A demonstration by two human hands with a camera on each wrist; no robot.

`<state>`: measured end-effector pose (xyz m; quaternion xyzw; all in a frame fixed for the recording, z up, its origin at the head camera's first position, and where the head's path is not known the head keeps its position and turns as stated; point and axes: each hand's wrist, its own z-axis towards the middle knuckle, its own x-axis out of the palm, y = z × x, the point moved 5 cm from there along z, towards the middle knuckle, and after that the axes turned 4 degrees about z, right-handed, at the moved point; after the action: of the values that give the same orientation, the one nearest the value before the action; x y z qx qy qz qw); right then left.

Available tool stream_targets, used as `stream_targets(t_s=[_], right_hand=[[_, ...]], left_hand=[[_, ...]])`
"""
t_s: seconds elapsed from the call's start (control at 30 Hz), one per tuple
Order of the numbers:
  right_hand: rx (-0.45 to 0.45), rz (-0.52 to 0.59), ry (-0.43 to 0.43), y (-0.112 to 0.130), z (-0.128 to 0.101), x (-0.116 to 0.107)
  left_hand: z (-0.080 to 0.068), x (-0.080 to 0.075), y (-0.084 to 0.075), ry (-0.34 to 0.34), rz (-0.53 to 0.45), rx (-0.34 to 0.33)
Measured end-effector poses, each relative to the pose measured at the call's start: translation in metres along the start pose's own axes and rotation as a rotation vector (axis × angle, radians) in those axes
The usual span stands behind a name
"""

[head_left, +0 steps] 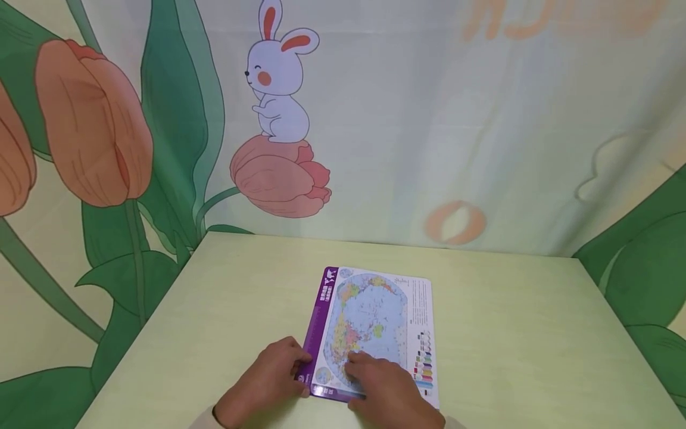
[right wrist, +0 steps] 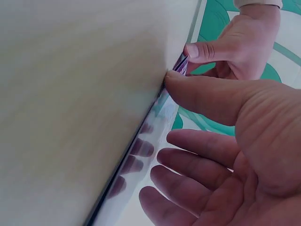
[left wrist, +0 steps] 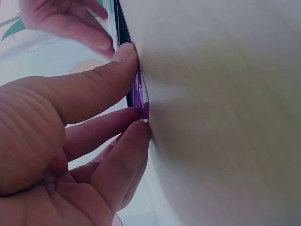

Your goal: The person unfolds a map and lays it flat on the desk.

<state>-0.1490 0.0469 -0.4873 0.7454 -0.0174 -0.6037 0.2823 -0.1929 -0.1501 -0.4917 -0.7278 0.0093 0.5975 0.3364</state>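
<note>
A glossy world map sheet point(head_left: 377, 316) with a purple border along its left and near sides lies flat on the table. At its near left corner is my left hand point(head_left: 270, 372), its thumb and fingertips pinching the purple edge point(left wrist: 140, 96). My right hand point(head_left: 393, 387) is over the near part of the map, covering some of it. In the right wrist view its thumb point(right wrist: 207, 96) touches the near edge. The other fingers point(right wrist: 188, 188) extend above the surface, apart from their reflections in the gloss.
The pale table point(head_left: 509, 333) extends to both sides of the map and behind it. A curtain point(head_left: 402, 131) printed with tulips and a white rabbit hangs along the table's far edge.
</note>
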Motion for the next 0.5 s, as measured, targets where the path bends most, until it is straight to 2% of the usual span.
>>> stream_targets(t_s=[0.3,0.5], right_hand=[[-0.049,-0.074,0.014,0.020,0.017,0.012],[-0.101,-0.145,0.008,0.032,0.025,0.015]], left_hand=[[0.002,0.002,-0.001,0.022,0.020,-0.014],[0.004,0.004,-0.001,0.037,-0.016,-0.028]])
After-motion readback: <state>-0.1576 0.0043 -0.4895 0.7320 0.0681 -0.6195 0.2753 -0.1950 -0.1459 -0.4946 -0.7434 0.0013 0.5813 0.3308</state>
